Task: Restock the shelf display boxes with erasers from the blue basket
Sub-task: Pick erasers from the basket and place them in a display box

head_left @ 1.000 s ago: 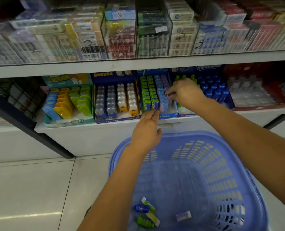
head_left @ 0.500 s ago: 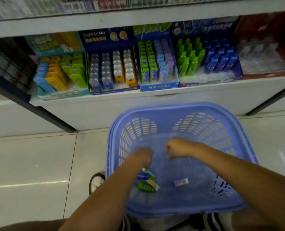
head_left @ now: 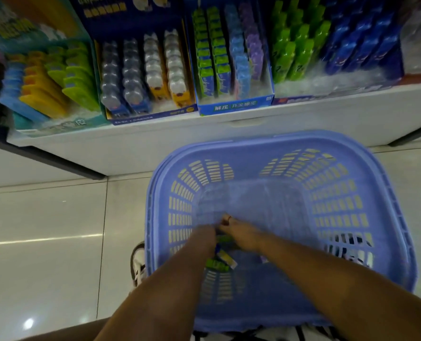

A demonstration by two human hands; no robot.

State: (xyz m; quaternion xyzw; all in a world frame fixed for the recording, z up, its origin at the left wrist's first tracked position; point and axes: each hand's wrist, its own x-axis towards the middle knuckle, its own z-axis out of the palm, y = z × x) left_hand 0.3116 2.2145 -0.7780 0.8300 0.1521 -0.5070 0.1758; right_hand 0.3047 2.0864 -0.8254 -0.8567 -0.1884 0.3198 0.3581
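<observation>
The green eraser [head_left: 217, 265] lies on the bottom of the basket [head_left: 340, 200], toward its 7 o'clock corner, with its long axis running from 10 to 4 o'clock. A yellow eraser [head_left: 227, 257] lies just beside it at 1 o'clock, aligned the same way. Both forearms enter from 6 o'clock. The left hand [head_left: 204, 238] and right hand [head_left: 240, 236] hang almost touching above the erasers; blur hides whether either grips anything. The right forearm covers most of a purple eraser [head_left: 263, 259]. At the basket's 12 o'clock, the shelf [head_left: 155, 143] carries a box [head_left: 234, 105] with green, blue and purple rows. A shoe [head_left: 137, 262] shows at 9 o'clock.
</observation>
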